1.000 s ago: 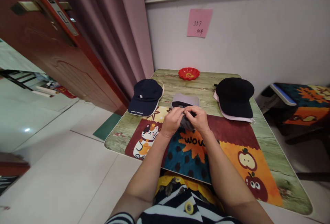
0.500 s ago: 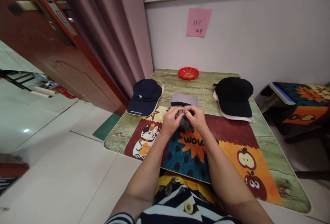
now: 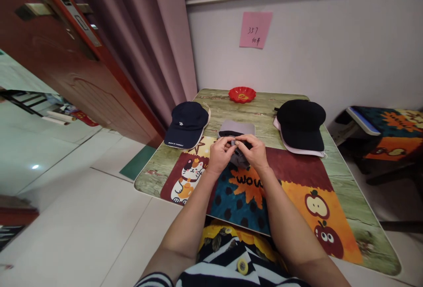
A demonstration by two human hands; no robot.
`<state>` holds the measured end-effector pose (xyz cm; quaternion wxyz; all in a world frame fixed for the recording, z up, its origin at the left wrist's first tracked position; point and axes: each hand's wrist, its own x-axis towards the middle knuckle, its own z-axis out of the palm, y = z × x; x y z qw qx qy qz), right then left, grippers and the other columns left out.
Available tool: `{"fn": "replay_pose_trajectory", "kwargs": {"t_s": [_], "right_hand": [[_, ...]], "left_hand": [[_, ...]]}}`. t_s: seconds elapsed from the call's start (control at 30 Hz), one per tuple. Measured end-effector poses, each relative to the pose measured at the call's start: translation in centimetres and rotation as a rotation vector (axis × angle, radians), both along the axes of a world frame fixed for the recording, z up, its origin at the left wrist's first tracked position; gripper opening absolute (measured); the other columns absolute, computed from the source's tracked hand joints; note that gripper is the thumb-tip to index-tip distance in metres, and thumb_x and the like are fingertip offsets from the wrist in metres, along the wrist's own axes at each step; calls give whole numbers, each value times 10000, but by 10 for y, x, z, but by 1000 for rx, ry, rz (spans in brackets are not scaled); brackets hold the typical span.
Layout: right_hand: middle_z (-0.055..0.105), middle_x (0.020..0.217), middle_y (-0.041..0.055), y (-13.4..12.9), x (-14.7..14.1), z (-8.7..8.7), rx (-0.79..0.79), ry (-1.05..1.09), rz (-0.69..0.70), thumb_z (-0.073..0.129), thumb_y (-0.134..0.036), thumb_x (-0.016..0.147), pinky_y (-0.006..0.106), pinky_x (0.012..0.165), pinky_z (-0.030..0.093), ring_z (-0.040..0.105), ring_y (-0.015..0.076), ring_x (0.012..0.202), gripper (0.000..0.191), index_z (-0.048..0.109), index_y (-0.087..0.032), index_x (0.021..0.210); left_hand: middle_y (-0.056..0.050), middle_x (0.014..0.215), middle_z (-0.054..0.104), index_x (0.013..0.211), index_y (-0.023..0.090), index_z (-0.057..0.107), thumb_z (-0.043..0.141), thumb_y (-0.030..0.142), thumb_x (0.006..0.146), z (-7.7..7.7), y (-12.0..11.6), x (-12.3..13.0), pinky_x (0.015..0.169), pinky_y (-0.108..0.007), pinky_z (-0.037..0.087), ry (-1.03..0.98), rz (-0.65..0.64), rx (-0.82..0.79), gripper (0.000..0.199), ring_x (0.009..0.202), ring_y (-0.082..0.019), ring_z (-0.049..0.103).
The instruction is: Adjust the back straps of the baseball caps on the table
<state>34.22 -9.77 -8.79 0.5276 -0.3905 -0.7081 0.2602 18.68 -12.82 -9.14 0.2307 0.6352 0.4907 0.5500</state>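
Observation:
A grey cap (image 3: 237, 127) lies at the middle of the table, its brim toward the wall and its dark crown partly hidden under my hands. My left hand (image 3: 220, 151) pinches one side of the cap's grey back strap (image 3: 233, 143). From the other side, my right hand (image 3: 251, 149) has its thumb and fingers closed on the same strap. The fingertips of both hands nearly meet there. Whether the strap is fastened is too small to make out.
A navy cap (image 3: 187, 124) stacked over a beige one sits left. At right, a black cap (image 3: 300, 122) rests on a pink cap (image 3: 297, 149). A red scalloped dish (image 3: 242, 94) stands at the back of the table (image 3: 366, 216). A wooden door (image 3: 99, 89) is on the left.
My fingers have shifted slightly on the strap, which shows a bit differently between the fingertips. The caps and dish stay in place; the view has moved very slightly.

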Motion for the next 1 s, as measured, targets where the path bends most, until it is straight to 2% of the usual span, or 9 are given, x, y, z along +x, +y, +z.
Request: {"fn": "replay_pose_trajectory", "kwargs": {"t_s": [0.07,0.13,0.3,0.4,0.53,0.67,0.77,0.87,1.0], "right_hand": [[773,947,44,0,2,1,66,-89,-37,660,-363,893,484,1061,422,703,243,942,124,727,-265,860],[766,926,34,1,4,0,107,-149,-43,640,-328,900,494,1090,381,699,237,929,109,696,-260,836],[719,907,59,3,3,-4,123,-184,-24,572,-239,870,409,904,464,659,243,915,78,592,-243,794],[699,941,76,3,-1,-7,68,-117,-10,518,-236,869,403,889,468,642,248,939,74,540,-244,799],[691,1005,88,4,-5,-12,-71,36,96,469,-297,910,382,899,485,640,229,970,127,502,-241,800],[692,1087,102,5,-3,-13,-177,109,183,461,-360,941,382,947,484,643,224,1028,185,508,-233,814],[684,1135,111,6,-2,-12,-149,91,165,477,-358,943,406,1006,459,629,236,1101,173,533,-234,837],[678,1128,114,6,-2,-13,-74,43,142,494,-324,929,420,1014,451,621,244,1112,137,545,-235,838],[679,1104,113,6,-4,-15,-45,36,127,457,-305,936,412,982,463,627,239,1073,147,520,-239,821]], "left_hand": [[-59,972,702,1021,175,697,664,170,870,2,-2,-1,640,-230,551,85,19,45,156,675,-106,641],[-62,982,697,1031,172,688,656,143,868,3,-2,-1,677,-245,552,166,21,68,168,702,-116,647],[-52,956,673,999,175,667,619,113,865,10,-3,-1,726,-260,524,275,-38,69,155,750,-137,631],[-52,957,673,993,178,660,602,126,869,16,-3,-1,755,-269,508,270,-73,60,147,794,-152,620],[-47,947,676,1021,173,671,601,195,881,16,-1,-2,667,-243,480,129,-131,-45,159,712,-128,575],[-38,943,678,1136,172,685,640,261,863,13,2,-5,579,-217,452,-69,-244,-169,291,609,-91,525],[-41,951,674,1099,173,719,686,287,830,13,3,-7,557,-212,455,-108,-236,-201,293,591,-81,540],[-23,868,669,1015,166,721,727,284,784,14,2,-8,534,-201,448,-118,-210,-236,260,575,-81,549],[4,795,652,1010,159,664,746,320,765,13,0,-8,575,-211,498,-277,-271,-346,304,584,-87,582]]}}
